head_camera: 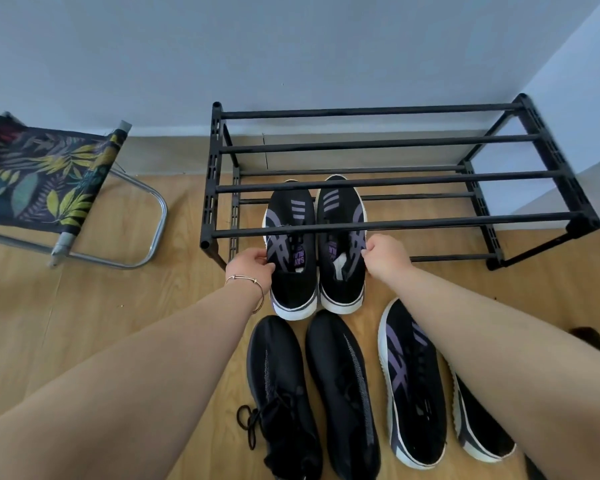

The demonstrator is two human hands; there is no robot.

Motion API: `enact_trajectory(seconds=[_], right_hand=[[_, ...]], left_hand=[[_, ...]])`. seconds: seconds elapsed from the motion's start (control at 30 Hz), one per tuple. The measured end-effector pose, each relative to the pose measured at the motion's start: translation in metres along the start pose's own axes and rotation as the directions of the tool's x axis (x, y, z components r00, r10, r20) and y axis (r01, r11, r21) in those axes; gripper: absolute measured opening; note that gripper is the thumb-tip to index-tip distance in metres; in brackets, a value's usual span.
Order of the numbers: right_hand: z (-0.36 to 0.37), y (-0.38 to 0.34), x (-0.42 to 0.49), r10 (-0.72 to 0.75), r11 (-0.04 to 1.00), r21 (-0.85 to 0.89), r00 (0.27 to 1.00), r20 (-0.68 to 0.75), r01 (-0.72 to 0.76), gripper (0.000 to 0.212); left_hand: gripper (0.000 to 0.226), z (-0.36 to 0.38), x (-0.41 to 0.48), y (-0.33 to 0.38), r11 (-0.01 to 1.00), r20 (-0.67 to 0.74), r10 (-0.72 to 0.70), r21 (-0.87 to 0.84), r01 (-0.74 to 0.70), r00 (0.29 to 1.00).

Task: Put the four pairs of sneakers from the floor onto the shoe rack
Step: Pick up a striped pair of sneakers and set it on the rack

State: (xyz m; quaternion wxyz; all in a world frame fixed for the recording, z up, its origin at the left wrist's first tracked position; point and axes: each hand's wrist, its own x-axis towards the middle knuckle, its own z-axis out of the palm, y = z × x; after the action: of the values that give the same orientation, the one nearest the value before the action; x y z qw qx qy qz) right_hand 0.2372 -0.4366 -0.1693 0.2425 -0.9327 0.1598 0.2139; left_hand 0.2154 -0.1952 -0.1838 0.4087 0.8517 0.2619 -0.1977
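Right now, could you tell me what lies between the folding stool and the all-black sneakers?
In the head view, only the left forearm crosses bare wood floor between the folding stool and all-black sneakers.

Both bare forearms reach forward and converge toward the middle. The left hand (pixel 252 268) has a thin bracelet at the wrist, its grip closed with thumb on top and fingers curled under. The right hand (pixel 387 256) is knuckles-up, its grip seemingly a pinch, though the fingertips are partly hidden.
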Motion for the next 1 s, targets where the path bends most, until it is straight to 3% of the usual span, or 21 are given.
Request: enact_trajectory(seconds=[0.37,0.6,0.73,0.87,1.0], right_hand=[[0.011,0.014,-0.009,-0.028,0.954,0.3,0.999,0.04,0.015,0.026],[0.01,-0.002,0.002,-0.038,0.94,0.338,0.999,-0.037,0.048,0.029],[0.007,-0.009,0.016,0.05,0.919,0.391,0.998,-0.025,-0.036,0.023],[0.005,-0.018,0.031,-0.043,0.95,0.31,0.999,0.0,0.041,0.024],[0.009,-0.02,0.036,-0.051,0.94,0.339,0.998,0.024,0.04,0.022]], left_hand=[[0.044,0.006,-0.006,-0.003,0.982,-0.074,-0.057,-0.186,0.042,0.996],[0.042,0.005,0.002,0.007,0.987,-0.145,-0.043,-0.162,0.019,0.989],[0.026,0.004,0.014,0.02,0.991,-0.201,-0.096,-0.112,0.075,0.975],[0.033,0.003,0.022,0.031,0.947,-0.194,-0.134,-0.313,0.068,0.972],[0.041,-0.001,0.024,0.034,0.858,-0.15,-0.162,-0.51,0.064,0.975]])
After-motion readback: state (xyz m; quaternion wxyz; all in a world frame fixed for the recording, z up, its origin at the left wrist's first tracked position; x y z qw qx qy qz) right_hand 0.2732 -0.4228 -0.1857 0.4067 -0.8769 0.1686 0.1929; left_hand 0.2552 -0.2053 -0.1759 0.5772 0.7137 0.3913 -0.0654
